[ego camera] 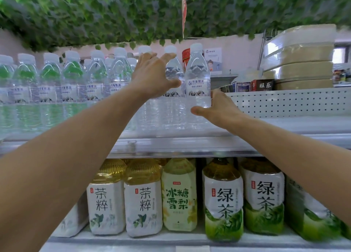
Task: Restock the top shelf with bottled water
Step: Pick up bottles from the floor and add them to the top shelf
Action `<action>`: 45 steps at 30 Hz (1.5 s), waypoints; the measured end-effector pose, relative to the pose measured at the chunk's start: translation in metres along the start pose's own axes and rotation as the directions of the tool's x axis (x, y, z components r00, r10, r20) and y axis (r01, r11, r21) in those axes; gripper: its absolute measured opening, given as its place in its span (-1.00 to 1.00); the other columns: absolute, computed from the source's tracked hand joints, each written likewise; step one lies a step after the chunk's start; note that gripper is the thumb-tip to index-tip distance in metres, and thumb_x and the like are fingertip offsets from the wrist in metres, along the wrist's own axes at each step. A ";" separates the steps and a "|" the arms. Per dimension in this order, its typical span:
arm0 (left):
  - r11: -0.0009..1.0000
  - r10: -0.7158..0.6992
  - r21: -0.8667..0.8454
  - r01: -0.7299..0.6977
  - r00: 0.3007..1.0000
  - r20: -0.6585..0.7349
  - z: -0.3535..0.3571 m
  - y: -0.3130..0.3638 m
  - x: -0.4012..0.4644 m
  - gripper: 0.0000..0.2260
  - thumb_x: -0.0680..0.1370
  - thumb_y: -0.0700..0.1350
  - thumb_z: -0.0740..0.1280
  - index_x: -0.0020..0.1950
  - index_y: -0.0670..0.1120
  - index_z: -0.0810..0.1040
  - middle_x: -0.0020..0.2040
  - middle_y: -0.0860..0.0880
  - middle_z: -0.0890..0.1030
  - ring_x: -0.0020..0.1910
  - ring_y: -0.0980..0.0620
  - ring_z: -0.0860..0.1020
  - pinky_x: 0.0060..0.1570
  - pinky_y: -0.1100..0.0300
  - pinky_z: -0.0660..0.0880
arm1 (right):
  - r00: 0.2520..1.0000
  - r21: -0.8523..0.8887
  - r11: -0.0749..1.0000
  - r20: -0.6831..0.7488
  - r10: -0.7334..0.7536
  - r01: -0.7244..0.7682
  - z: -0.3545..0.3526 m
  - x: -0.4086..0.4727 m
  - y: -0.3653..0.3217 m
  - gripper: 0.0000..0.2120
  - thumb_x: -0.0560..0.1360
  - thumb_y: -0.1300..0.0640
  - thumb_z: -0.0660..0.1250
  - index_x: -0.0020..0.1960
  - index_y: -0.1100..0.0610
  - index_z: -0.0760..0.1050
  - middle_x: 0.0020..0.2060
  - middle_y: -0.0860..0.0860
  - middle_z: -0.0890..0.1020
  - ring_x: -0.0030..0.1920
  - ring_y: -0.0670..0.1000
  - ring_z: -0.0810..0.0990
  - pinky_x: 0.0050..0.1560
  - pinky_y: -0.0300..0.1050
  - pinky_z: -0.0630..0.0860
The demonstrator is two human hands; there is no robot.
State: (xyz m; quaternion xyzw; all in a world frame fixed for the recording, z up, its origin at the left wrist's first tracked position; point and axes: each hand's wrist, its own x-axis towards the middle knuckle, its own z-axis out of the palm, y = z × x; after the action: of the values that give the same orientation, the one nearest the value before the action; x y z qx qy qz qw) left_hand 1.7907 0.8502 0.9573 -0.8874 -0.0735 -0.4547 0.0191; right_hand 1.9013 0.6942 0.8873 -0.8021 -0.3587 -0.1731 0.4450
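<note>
At the right end of the row on the top shelf, the right hand grips the base of a clear, ribbed plastic bottle, likely seating it. The left hand, fingers spread open, steadies its white-capped neighbour against tipping.

Bright, even, diffuse light; no hard shadows. Wide-angle bend: top shelf edge bows, forearms stretch at the corners. Leaf canopy and stacked boxes smeared by blur. Centre water bottle label sharp. Mild glare on tea bottles.
</note>
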 end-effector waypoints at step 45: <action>0.608 -0.029 -0.038 0.793 0.070 0.997 0.243 0.341 -0.665 -0.88 0.43 0.06 0.38 -0.07 0.11 0.59 -0.18 -0.04 0.64 -0.12 -0.14 0.63 -0.15 0.07 0.50 | 0.559 -0.426 0.677 0.382 0.736 -0.600 -0.056 -0.636 0.370 -0.87 0.53 0.08 0.32 0.06 0.05 0.56 -0.13 -0.08 0.58 -0.01 0.10 0.60 0.06 0.03 0.53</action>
State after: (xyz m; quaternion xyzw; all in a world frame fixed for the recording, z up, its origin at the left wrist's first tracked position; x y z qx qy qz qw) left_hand 1.6533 0.4624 0.2880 -0.8447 -0.1934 0.2091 -0.4531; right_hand 1.7393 0.2508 0.3199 -0.9407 -0.1071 0.1931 0.2576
